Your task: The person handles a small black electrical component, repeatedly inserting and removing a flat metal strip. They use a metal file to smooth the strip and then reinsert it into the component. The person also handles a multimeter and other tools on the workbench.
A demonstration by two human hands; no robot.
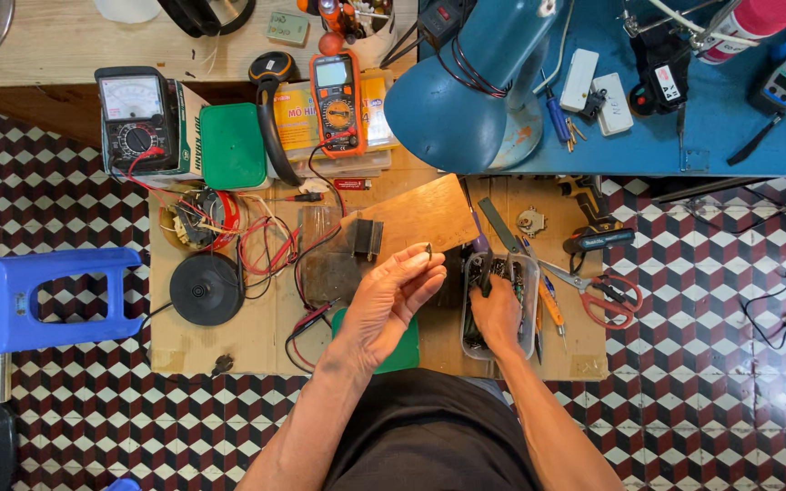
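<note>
Fingertips of the left hand (391, 300) pinch one small screw-like part (428, 246), raised above the cardboard surface (256, 341) as if for a close look. Right hand (497, 314) is dug into a clear plastic tub (528, 273) of bits; its grip is hidden. Two meters (337, 102) and one pair of scissors (607, 295) lie nearby.

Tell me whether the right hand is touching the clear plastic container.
Touching. The head view shows the right hand reaching inside the clear plastic container, its fingers buried among the small parts there.
</note>
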